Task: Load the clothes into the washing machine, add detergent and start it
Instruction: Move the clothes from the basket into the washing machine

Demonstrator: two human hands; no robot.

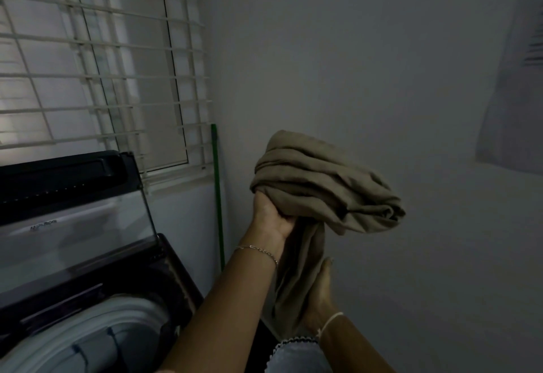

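Laundry corner, pretty dim. The person's left hand [271, 215] is raised in front of the wall [382, 78], fingers curled tight into a bunched-up olive cloth [323, 184]. Most of the cloth sits as a folded wad above and to the right of that hand, and a long tail hangs down past the wrist.

The right hand [321, 296] is lower, pressed against that hanging tail with the thumb lying along it. Its fingers are hidden behind the fabric, so no telling whether it's actually gripping or just touching. There's a thin chain bracelet [258, 250] on the left wrist and a white string [330, 321] on the right one.

So the cloth is up in the air, right of the washing machine [173, 267] and not in it. The machine is at lower left, a top loader with its lid [67, 196] standing open against the barred window [102, 64]. The pale drum rim [123, 317] shows, with something greyish inside, too dark to make out. A green stick [218, 196] leans upright in the corner between machine and wall. A pale blue garment [296, 355] with a trimmed edge peeks in at the bottom, under the arms.
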